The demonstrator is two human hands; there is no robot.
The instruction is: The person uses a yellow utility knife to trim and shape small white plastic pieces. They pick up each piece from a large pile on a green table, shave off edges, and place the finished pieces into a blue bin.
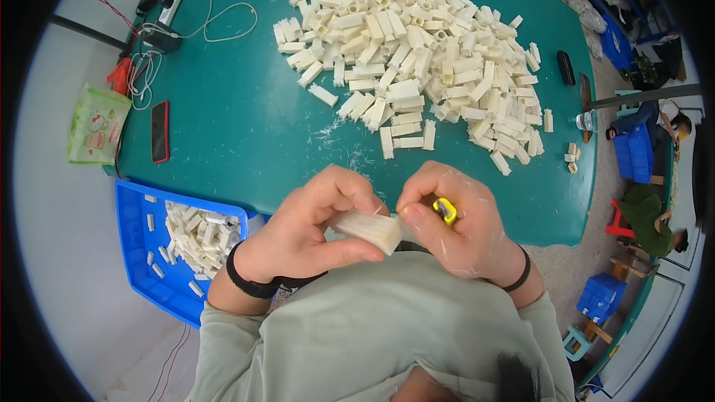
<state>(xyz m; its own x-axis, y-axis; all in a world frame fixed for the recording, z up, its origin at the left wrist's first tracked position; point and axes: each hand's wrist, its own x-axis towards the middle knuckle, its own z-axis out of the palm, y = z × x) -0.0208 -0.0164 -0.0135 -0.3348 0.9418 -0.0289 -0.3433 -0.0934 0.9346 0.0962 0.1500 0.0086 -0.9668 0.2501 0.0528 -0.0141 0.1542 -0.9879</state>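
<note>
Green worktable (231, 119); cream pieces (406, 89) heaped.
Left hand (302, 227) grips a cream block (372, 231), thumb nearside; right hand (469, 231) (fingers curled) encloses a yellow tool (445, 211); green packet (97, 123) bears printing.

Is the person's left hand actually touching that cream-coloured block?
Touching. The head view shows the left hand holding the cream block, its thumb lying against the near side.
</note>
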